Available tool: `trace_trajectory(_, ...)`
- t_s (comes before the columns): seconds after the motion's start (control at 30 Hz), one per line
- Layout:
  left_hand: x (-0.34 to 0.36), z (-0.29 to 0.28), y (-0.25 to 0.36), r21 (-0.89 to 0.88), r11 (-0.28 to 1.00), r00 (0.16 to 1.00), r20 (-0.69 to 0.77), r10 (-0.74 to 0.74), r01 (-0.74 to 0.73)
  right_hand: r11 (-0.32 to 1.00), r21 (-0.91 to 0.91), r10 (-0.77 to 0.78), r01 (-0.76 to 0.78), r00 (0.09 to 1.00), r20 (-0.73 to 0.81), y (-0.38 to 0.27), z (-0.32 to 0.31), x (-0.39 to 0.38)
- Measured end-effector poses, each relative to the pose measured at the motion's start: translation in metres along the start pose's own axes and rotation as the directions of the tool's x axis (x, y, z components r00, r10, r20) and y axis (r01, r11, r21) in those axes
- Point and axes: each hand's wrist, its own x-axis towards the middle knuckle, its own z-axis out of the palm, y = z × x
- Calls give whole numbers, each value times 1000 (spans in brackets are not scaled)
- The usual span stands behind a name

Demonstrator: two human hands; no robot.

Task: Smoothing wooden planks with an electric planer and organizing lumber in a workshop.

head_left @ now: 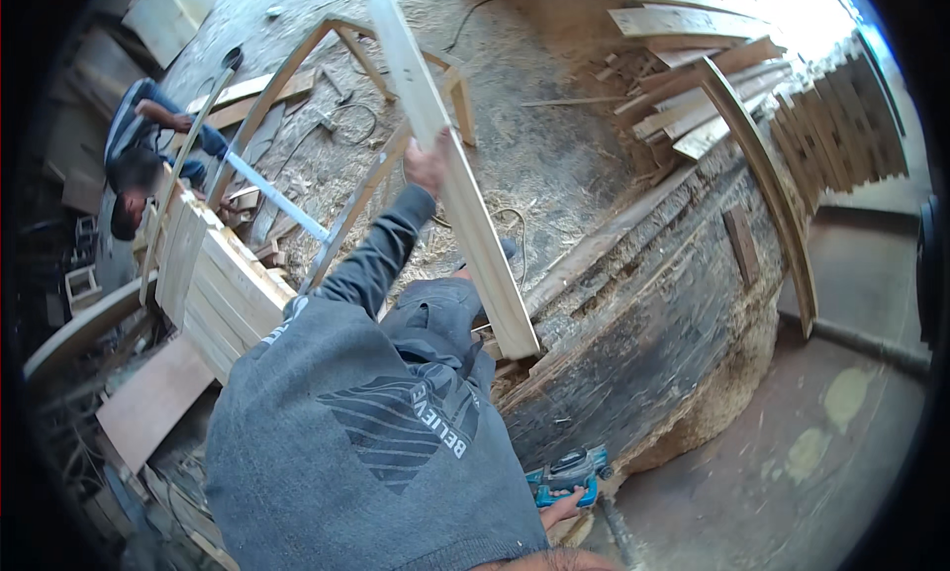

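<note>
My left hand (427, 165) is wrapped around the edge of a long pale wooden plank (465, 225) about midway along it. The plank is tilted, with its near end by the edge of a worn, dark-topped workbench (633, 343). Near the lower edge of the view, my right hand (564, 504) is closed on the handle of a teal and black electric planer (572, 472). The planer is at the near end of the bench. Part of that hand is hidden, and I cannot tell whether the planer rests on the bench.
A wooden frame (371, 180) stands beyond my left arm, and pale boards (223, 289) are stacked at left. Another person (148, 141) bends over at far left. A curved wooden piece (767, 190) leans at the bench's right. Timber (683, 86) is piled behind; shavings and cords litter the floor.
</note>
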Motion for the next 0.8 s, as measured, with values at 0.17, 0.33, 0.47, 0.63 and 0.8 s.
trace_trajectory(0.17, 120, -121, -41, 66, 997, 980, -196, -19, 32, 998, -69, 8, -6, 1000, 19, -35, 12, 4)
trace_trajectory(0.33, 175, -198, -94, 554, 808, 964, -259, -60, 199, 995, -94, -8, 12, 999, 49, -41, 17, 24)
trace_trajectory(0.47, 127, -195, -132, 852, 464, 970, -213, -119, 244, 998, -65, -19, 21, 999, 43, -47, 27, 30)
trace_trajectory(0.63, -19, -158, -144, 956, 292, 999, -30, -26, 36, 998, -60, -2, 3, 1000, 27, -56, 37, 19)
trace_trajectory(0.8, 8, -170, -190, 795, 552, 967, -230, -109, 251, 1000, 15, 0, -2, 995, 101, -43, 29, 34)
